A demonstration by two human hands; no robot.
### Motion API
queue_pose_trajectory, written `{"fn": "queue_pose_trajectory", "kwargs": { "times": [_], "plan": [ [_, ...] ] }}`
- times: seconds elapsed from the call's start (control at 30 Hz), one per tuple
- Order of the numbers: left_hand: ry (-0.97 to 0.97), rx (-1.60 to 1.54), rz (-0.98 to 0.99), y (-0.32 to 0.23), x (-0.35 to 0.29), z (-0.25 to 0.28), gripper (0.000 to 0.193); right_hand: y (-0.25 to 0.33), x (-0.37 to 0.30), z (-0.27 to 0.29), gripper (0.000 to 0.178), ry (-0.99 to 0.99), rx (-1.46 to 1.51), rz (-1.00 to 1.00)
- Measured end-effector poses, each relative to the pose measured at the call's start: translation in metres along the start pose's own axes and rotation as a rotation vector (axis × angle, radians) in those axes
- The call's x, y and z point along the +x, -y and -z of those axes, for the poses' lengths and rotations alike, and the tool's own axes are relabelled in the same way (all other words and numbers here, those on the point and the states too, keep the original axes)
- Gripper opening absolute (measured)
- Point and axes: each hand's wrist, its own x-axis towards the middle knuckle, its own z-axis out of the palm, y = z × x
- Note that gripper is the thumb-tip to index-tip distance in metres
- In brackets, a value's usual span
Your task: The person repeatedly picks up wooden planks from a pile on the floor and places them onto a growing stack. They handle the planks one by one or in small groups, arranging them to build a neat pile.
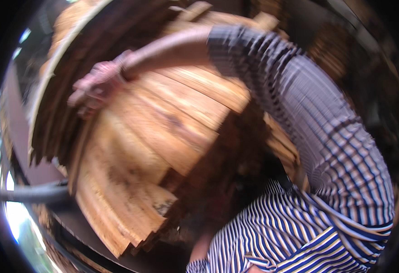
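My right arm, in a checked sleeve, reaches across to the upper left over a stack of light wooden boards point(158, 123). My right hand point(99, 86) looks pinkish and is smeared by motion at the left edge of the boards, beside a dark, upright row of slats point(60, 113). I cannot tell whether its fingers grip anything. Low in the picture, a short piece of my left forearm point(202, 245) shows beside my striped apron point(281, 232). Beyond it my left hand is lost in the shadow under the boards' near ends.
A grey pipe or bar point(38, 193) juts in from the left, below the slats. More wood pieces point(283, 141) lie behind my right arm, and others point(333, 50) are at the far right. The boards' stepped ends point(149, 236) stick out toward me.
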Motion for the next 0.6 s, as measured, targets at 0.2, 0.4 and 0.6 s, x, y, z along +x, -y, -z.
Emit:
{"fn": "queue_pose_trajectory", "kwargs": {
  "times": [0.2, 0.4, 0.6],
  "plan": [
    [0.397, 0.008, -0.014, 0.012, 0.052, -0.045, 0.057, -0.043, -0.211, 0.090, 0.064, -0.420, 0.051, -0.442],
    [0.575, -0.092, 0.091, 0.029, 0.086, -0.100, 0.055, -0.058, -0.435, 0.073, 0.054, -1.074, 0.144, -0.863],
    [0.620, -0.262, 0.485, 0.124, 0.147, -0.198, 0.052, 0.007, -0.704, -0.229, 0.064, -0.949, 0.387, -1.935]
  ]
}}
